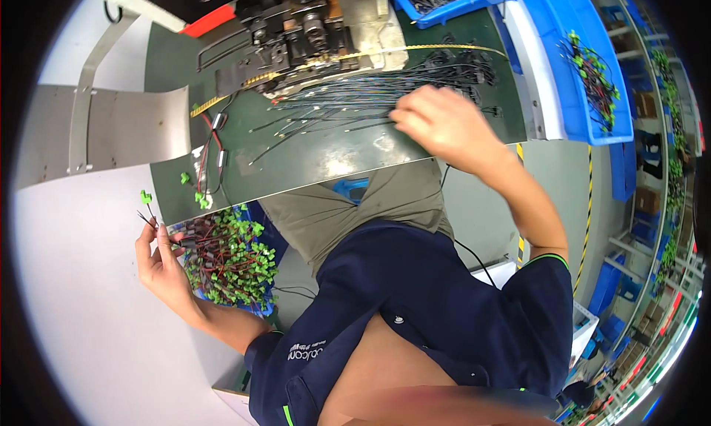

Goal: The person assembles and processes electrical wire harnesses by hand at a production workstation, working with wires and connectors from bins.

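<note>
My left hand (pixel 163 267) is at the left, beside the table corner, with thumb and fingers pinched on a short wire lead. A green connector (pixel 146 197) stands up at the end of that lead. Over the table, my right hand (pixel 446 126) lies on a spread of long black cables (pixel 348 93). Its fingers are curled and slightly blurred, and their tips touch the near side of the cables. Whatever they grip is hidden. Just right of my left hand, a blue bin (pixel 265 307) holds a heap of dark red leads with green connectors (pixel 233 259).
A dark metal machine (pixel 296 41) stands at the table's back, with a yellow measuring tape (pixel 355 54) before it. Red and black leads with white parts (pixel 220 121) lie at the table's left. Blue trays (pixel 618 133) sit at the right. A curved metal chute (pixel 133 130) is at the left.
</note>
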Demonstrator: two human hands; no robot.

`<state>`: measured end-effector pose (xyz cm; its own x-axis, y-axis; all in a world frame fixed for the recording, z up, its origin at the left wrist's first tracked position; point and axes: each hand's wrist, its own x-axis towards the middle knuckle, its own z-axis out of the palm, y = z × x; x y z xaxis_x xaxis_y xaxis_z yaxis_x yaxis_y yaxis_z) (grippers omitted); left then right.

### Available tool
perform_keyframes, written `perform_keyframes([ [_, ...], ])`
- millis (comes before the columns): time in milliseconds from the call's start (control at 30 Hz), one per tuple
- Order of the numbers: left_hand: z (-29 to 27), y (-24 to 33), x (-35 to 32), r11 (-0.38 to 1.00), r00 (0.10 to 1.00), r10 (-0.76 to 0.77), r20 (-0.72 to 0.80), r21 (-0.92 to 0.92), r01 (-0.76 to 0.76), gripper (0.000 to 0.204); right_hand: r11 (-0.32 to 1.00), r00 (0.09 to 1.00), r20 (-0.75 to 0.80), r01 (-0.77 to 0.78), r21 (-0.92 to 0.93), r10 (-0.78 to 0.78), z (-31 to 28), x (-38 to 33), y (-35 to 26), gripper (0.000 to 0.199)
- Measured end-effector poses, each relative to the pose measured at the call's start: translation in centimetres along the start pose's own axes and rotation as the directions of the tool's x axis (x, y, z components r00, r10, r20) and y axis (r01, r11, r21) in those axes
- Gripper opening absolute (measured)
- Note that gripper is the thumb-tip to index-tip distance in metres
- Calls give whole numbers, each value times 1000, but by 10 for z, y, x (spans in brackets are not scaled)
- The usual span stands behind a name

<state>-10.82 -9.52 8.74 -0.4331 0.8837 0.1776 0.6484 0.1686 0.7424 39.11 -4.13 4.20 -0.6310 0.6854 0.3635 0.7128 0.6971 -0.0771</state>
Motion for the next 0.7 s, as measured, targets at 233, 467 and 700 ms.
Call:
perform_keyframes([
  [233, -45, 21, -29, 978, 998, 14, -60, -208, -27, 14, 977, 980, 85, 190, -98, -182, 38, 36, -11, 13],
  [467, 3, 23, -55, 753, 942, 236, 238, -657, -23, 15, 912, 956, -62, -253, 322, 287, -38, 35, 34, 14],
  [700, 113, 55, -80, 730, 921, 170, 350, -673, 121, 5, 980, 992, 115, -27, -198, 50, 16, 38, 13, 16],
])
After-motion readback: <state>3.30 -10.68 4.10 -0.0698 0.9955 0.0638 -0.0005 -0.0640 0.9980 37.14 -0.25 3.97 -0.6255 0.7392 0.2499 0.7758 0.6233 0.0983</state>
